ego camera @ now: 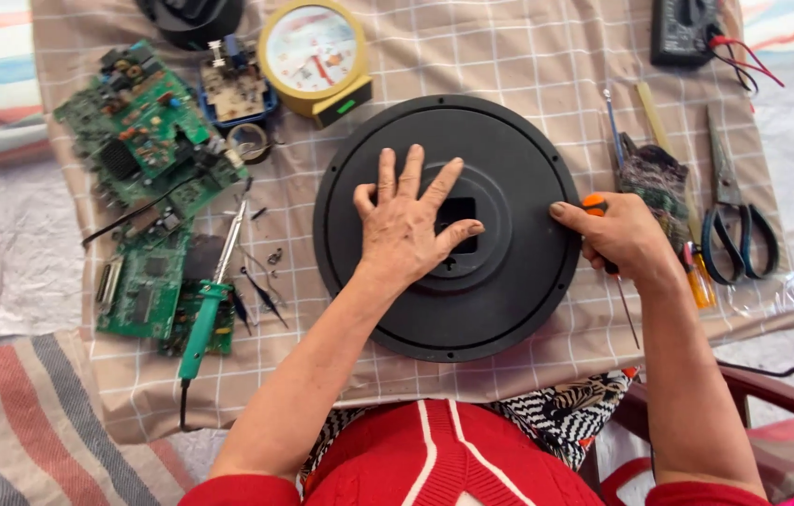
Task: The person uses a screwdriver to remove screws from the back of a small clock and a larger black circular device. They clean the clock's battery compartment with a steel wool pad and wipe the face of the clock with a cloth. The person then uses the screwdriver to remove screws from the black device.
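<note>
A large round black clock back (509, 281) lies face down on a checked beige cloth (528, 56). It has a square hole at its centre. My left hand (406, 225) rests flat on it with fingers spread, just left of the hole. My right hand (617, 234) is at the disc's right rim, closed around a screwdriver (594, 203) with an orange handle; its thin shaft (629, 314) points down toward me.
Green circuit boards (139, 131) and a green-handled soldering iron (205, 319) lie at the left. A small yellow round clock (313, 52) stands at the back. Scissors (734, 215), another screwdriver (697, 276), a dark patterned cloth (655, 178) and a multimeter (688, 28) are at the right.
</note>
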